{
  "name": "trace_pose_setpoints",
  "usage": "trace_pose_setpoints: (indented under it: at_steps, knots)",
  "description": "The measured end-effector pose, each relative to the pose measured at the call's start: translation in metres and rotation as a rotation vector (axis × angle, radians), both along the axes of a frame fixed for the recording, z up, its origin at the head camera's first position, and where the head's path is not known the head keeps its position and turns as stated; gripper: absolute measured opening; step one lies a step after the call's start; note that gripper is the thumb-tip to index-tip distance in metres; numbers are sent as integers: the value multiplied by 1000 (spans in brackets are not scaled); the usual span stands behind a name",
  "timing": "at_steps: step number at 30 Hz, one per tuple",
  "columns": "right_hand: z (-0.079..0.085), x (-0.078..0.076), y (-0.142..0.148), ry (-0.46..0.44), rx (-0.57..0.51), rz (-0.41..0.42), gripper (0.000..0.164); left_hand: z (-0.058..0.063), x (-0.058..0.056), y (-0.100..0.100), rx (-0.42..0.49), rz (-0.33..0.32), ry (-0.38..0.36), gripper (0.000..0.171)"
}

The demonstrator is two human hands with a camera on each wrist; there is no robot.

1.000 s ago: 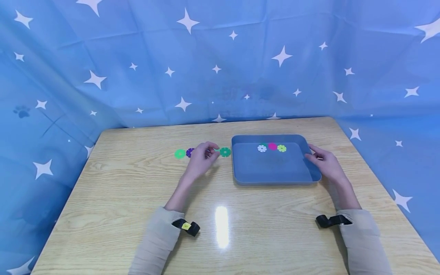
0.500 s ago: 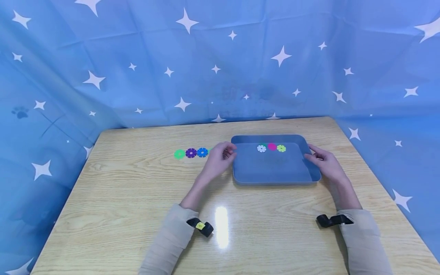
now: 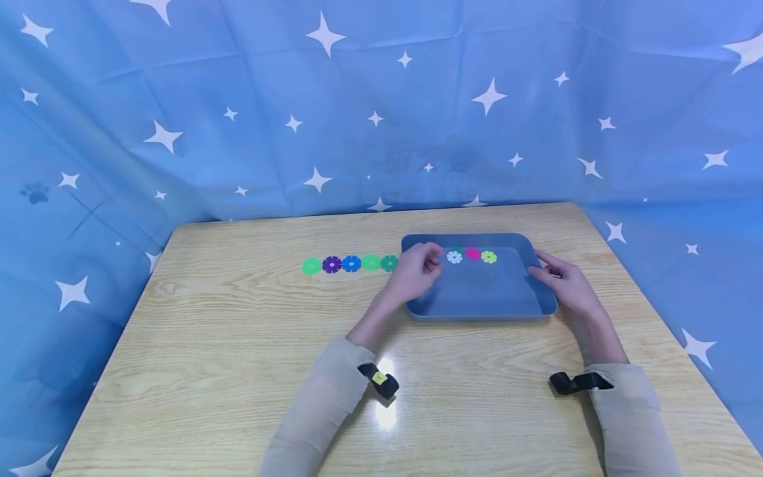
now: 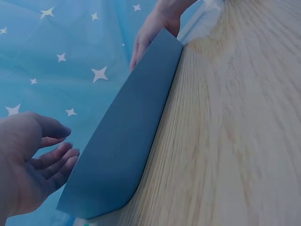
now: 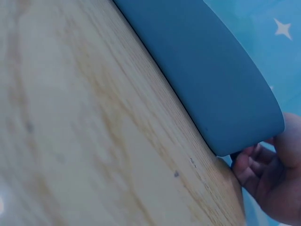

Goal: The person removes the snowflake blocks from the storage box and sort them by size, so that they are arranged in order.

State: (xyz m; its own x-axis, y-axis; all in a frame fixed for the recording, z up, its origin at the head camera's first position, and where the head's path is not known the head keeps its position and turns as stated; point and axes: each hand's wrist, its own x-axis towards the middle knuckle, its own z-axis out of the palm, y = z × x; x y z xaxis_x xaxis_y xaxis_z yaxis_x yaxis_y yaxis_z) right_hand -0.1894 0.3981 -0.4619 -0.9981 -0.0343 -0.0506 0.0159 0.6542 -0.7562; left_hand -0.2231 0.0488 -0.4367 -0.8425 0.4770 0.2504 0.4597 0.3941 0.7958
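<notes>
A blue-grey tray (image 3: 477, 291) stands on the table. Over its left side hovers my left hand (image 3: 414, 271), fingers loosely bent; the left wrist view shows nothing between thumb and fingers. My right hand (image 3: 563, 281) grips the tray's right wall, thumb on the inner side and fingers outside. Inside the tray lie a white notched disc (image 3: 454, 257), a pink disc (image 3: 472, 254) and a yellow-green disc (image 3: 489, 257). A dark green disc (image 3: 457, 250) is mostly hidden behind the white one. The wrist views show only the tray's outer wall, not the discs.
Left of the tray, several notched discs form a row: light green (image 3: 311, 266), purple disc (image 3: 332, 264), blue disc (image 3: 352, 264), green disc (image 3: 371, 263) and dark green disc (image 3: 390, 263). A blue star-patterned curtain (image 3: 346, 146) hangs behind the wooden table (image 3: 208, 344).
My left hand has moved right from above the row of discs to over the tray's left side, uncovering the row. The right hand and tray have stayed put.
</notes>
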Motion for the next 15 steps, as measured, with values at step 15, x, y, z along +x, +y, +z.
trace_pose_setpoints:
  at_steps: [15]
  knots:
    - [-3, -3, 2, 10, 16, -9, 63, -8, -21, 32, -117, -58, -16, 35]
